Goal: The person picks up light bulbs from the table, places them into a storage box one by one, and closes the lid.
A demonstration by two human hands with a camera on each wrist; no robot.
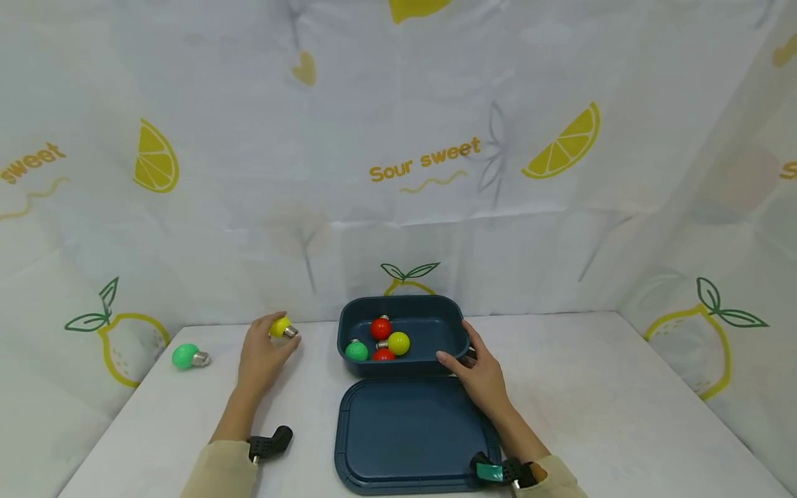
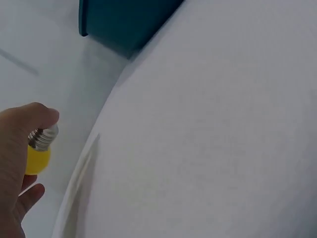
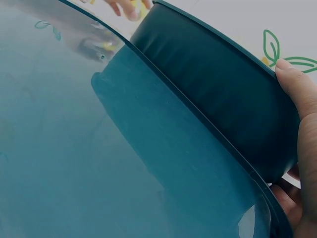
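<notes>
My left hand pinches a yellow light bulb above the left part of the table, its metal screw base pointing right. In the left wrist view the thumb lies against the base of that bulb. My right hand holds the right front corner of a dark blue box, thumb at the rim and fingers along the right side. Inside the box lie a green bulb, two red bulbs, one farther back and one near the front wall, and a yellow bulb.
On the table's left side lies another green bulb. A flat dark blue lid or tray lies in front of the box, partly under my right forearm. Behind the table hangs a white lemon-print cloth.
</notes>
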